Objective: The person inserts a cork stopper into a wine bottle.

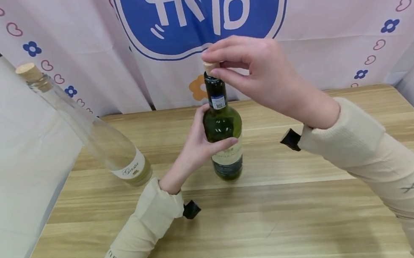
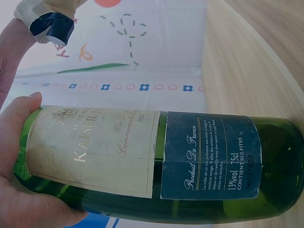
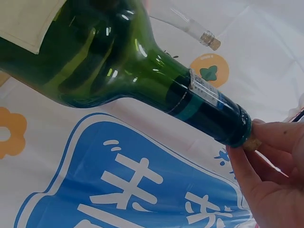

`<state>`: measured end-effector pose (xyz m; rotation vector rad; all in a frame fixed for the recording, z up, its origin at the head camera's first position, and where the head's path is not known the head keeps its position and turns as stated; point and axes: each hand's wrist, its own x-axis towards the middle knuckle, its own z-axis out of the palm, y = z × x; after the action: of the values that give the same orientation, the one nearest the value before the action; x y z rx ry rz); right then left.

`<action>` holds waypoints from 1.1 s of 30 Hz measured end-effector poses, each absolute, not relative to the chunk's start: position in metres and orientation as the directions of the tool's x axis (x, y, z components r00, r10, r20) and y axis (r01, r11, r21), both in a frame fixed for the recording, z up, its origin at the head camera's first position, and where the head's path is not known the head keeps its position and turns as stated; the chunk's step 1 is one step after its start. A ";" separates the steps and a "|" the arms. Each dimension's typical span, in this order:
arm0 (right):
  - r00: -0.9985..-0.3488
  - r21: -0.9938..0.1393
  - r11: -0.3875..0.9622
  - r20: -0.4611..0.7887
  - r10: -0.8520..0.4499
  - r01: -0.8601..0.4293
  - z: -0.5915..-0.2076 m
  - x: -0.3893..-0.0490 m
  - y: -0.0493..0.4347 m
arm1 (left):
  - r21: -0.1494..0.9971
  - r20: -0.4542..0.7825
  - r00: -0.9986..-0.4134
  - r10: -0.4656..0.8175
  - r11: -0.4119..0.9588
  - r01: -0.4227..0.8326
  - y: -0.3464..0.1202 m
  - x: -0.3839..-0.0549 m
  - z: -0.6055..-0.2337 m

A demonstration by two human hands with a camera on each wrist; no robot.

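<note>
A green glass wine bottle (image 1: pixel 223 123) stands upright on the wooden table, with a cream label and a dark label below it (image 2: pixel 211 156). Round its body curls my left hand (image 1: pixel 197 145), the thumb lying across the front near the top of the cream label. At the bottle's mouth my right hand (image 1: pixel 257 65) pinches a cork (image 1: pixel 210 67) between thumb and fingers. In the right wrist view a bit of the cork (image 3: pixel 252 143) shows at the rim, partly covered by the fingertips. How deep the cork sits inside the neck is hidden.
To the left stands a tall clear glass bottle (image 1: pixel 87 121) with a cork stopper (image 1: pixel 29 72) in its mouth. Behind the wooden table (image 1: pixel 278 218) hangs a printed cloth (image 1: pixel 320 48) with a blue emblem. Small black cameras are worn at both wrists.
</note>
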<state>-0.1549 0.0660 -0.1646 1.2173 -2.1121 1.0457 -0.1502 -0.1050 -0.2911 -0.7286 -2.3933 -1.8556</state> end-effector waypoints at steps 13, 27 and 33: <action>-0.396 -0.241 0.355 0.787 -0.472 -0.903 -0.173 -0.159 0.062 | 0.904 0.296 -0.891 0.344 0.199 0.377 -0.108 -0.151 -0.289; -0.689 -0.610 0.340 0.536 -0.489 -0.716 -0.182 -0.159 0.080 | 0.904 0.290 -0.893 0.345 0.208 0.374 -0.105 -0.149 -0.292; -0.705 -0.584 0.405 0.498 -0.506 -0.703 -0.214 -0.160 0.094 | 0.898 0.299 -0.892 0.340 0.214 0.383 -0.105 -0.150 -0.293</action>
<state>-0.1603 0.0935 -0.2140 1.0639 -2.4206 1.1842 -0.1498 -0.1054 -0.2925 -0.7203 -2.4181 -1.8080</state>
